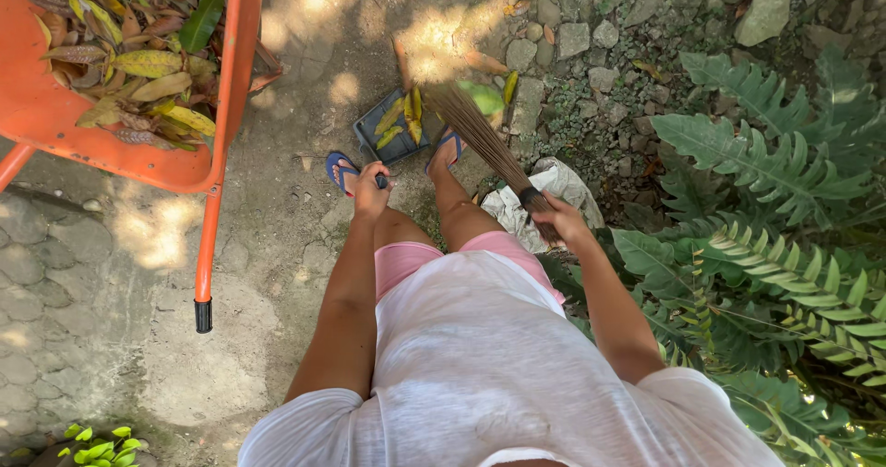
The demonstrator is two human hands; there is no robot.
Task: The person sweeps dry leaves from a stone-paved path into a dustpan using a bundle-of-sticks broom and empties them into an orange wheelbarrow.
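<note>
1. The stick broom (480,139) is gripped at its bound end by the right hand (558,218); its long axis slants from there to the dustpan (397,125).
2. The dustpan handle is apparently clasped by the left hand (369,190), just behind the pan.
3. Yellow leaves (411,116) lie in the dustpan, touched by the bristle tips.

no packages, labels, signs or screens appear: only bare ground, stones, leaves and plants are in view, with no printed or lit surface.
</note>
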